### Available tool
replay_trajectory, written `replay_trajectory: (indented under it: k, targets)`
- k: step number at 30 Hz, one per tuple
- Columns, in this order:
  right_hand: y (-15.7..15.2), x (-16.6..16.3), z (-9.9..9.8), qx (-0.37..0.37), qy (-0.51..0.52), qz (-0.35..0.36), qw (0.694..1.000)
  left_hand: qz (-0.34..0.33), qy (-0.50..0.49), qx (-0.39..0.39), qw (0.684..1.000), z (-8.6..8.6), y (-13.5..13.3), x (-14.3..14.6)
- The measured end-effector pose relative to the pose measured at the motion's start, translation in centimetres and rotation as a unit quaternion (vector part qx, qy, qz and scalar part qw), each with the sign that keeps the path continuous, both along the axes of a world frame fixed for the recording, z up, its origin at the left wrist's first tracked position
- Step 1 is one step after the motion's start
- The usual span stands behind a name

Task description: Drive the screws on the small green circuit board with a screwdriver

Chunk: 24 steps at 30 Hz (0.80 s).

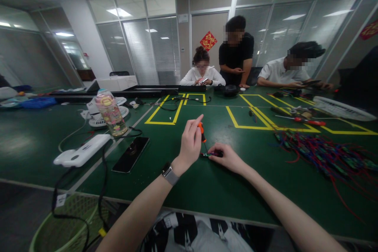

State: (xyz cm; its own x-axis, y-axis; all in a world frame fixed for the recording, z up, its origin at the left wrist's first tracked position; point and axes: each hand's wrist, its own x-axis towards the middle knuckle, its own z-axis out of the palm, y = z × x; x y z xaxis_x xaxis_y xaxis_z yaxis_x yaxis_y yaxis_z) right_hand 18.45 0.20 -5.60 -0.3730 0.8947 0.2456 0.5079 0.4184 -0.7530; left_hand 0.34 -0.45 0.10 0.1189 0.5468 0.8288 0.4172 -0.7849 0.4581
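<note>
Pinning a flat board [211,154], right hand [228,158] sits beside left hand's [190,144] orange screwdriver [202,132].

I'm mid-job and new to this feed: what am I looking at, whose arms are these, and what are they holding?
This is a single view from a camera worn on a person's head, looking forward and down, so the two bare arms are the wearer's own. The left hand, with a watch on its wrist, grips a small orange-handled screwdriver, tip down. The right hand pinches a small circuit board lying on the green table. To the left lie a black phone, a white device and a drink bottle. To the right is a heap of red and blue wired boards. Three other people are at the far side.
</note>
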Motion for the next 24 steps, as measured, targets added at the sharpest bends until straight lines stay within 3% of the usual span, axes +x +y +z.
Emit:
replay_trajectory:
  k: [9, 24]
  targets:
    - [0.22, 0.01, -0.39, 0.009, 0.0, -0.001, 1.0, 0.024, 0.001, 0.04, 0.999, -0.01, -0.1, 0.1]
    - [0.07, 0.0, -0.19, 0.003, 0.0, 0.002, 1.0, 0.018, 0.002, 0.03, 0.999, -0.09, 0.08, 0.18]
